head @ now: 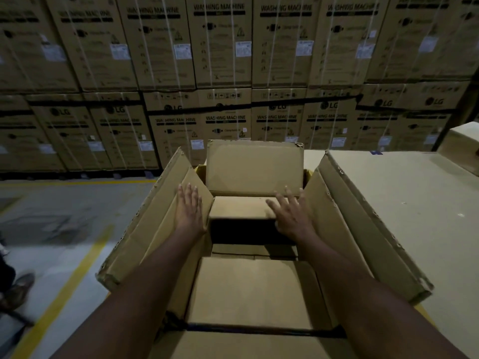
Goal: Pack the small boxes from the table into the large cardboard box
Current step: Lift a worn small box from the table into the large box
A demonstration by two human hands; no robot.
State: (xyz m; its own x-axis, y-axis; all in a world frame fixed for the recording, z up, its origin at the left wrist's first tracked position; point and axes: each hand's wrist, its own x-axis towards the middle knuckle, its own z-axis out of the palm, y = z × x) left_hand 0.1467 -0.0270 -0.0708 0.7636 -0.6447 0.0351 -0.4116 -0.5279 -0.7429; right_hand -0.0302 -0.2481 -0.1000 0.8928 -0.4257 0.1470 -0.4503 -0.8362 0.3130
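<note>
The large cardboard box point(350, 216) is seen in the middle of the frame, with its flaps folded open. The far flap point(255, 164) is stood up straight. The left flap point(155, 229) and the right one are leaned outward.

Two small boxes are seen inside it. One small box point(238, 207) is set at the far end, just under the far flap. A second small box point(254, 288) is set at the near end, lower in the frame. A dark gap is left between them.

The left hand point(189, 211) is laid flat on the inside of the left flap, with its fingers straight and close together. Nothing is held in it. The right hand point(290, 213) is held with its fingers spread wide at the right end of the far small box. It is blurred, so it cannot be told if the box is touched.

A table point(401, 203) is seen at the right, just beside the large box. Big washing machine cartons point(223, 47) are stacked across the top of the frame. A grey floor with yellow lines point(77, 268) and a shoe point(20, 283) are seen at the lower left.
</note>
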